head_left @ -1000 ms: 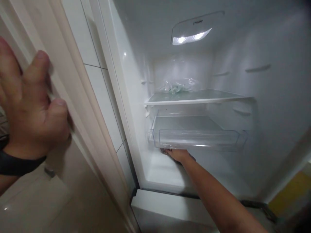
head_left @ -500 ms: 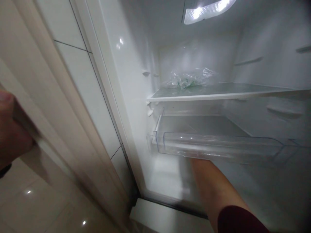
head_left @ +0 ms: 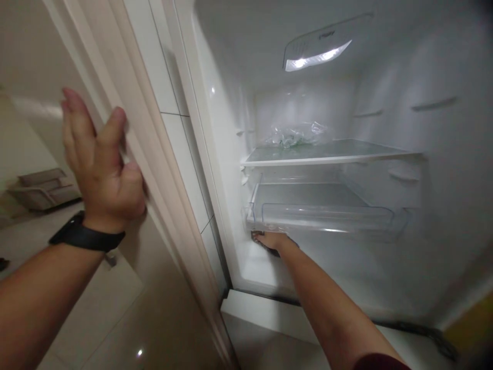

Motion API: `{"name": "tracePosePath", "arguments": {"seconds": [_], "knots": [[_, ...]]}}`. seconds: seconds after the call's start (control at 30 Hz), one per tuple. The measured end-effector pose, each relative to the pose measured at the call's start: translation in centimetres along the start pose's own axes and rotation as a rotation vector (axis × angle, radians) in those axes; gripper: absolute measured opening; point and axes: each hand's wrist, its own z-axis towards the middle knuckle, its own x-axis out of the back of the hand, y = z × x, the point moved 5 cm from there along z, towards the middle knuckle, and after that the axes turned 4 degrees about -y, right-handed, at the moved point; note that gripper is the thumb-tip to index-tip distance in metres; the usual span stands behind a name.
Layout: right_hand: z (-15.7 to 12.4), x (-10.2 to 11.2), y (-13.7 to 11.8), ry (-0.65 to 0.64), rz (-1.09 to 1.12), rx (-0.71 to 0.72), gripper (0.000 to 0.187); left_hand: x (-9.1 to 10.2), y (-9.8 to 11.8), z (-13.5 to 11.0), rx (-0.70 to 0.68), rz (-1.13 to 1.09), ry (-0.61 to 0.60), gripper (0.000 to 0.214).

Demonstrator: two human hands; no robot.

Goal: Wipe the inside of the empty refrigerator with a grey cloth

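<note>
My left hand [head_left: 102,169], with a black watch [head_left: 87,234] on its wrist, leans on the edge of the pale door frame [head_left: 140,139]. Its fingers are apart and it holds nothing. Deep inside the open refrigerator [head_left: 215,169], my right hand [head_left: 271,239] is below the clear plastic drawer [head_left: 327,218], near the left inner wall. Its fingers press on a dark thing [head_left: 272,252] that looks like a cloth. Most of that cloth is hidden under the hand.
A glass shelf [head_left: 331,151] above the drawer carries a crumpled clear plastic bag [head_left: 296,134]. The lit lamp [head_left: 318,54] is in the ceiling of the refrigerator. White tiles [head_left: 188,169] separate it from the door frame. A sofa [head_left: 46,189] stands far left.
The view has shifted, bringing my left hand and wrist fully into sight at the frame. My right hand, hidden under the drawer before, now shows at the left with the dark cloth.
</note>
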Motion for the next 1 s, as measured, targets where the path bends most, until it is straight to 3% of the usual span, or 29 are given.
{"name": "tracePosePath", "arguments": {"seconds": [0.1, 0.23, 0.37, 0.5, 0.77, 0.87, 1.0], "knots": [[-3.4, -0.6, -2.1, -0.054, -0.115, 0.040, 0.043, 0.2, 1.1, 0.0, -0.032, 0.042, 0.029, 0.073], [-8.8, -0.9, -4.6, -0.082, -0.197, 0.106, 0.047, 0.3, 1.4, -0.3, 0.013, -0.003, 0.018, 0.075], [-13.7, 0.6, -4.7, -0.075, -0.253, 0.119, 0.047, 0.6, 1.7, -0.5, 0.006, -0.049, 0.026, 0.071], [-17.6, 4.2, -1.3, 0.008, -0.301, -0.011, 0.050, 0.8, 2.0, -0.6, 0.029, -0.077, -0.009, 0.070], [-24.0, 12.0, 7.8, 0.202, -0.495, -0.428, 0.058, 0.0, 1.0, -0.6, 0.009, -0.068, -0.032, 0.084], [-24.7, 13.8, 9.9, 0.250, -0.534, -0.498, 0.053, -0.2, 0.6, -0.7, 0.015, -0.055, -0.028, 0.086], [-23.5, 14.7, 11.2, 0.271, -0.566, -0.481, 0.045, -0.4, 0.4, -0.7, -0.001, -0.057, -0.036, 0.092]]}}
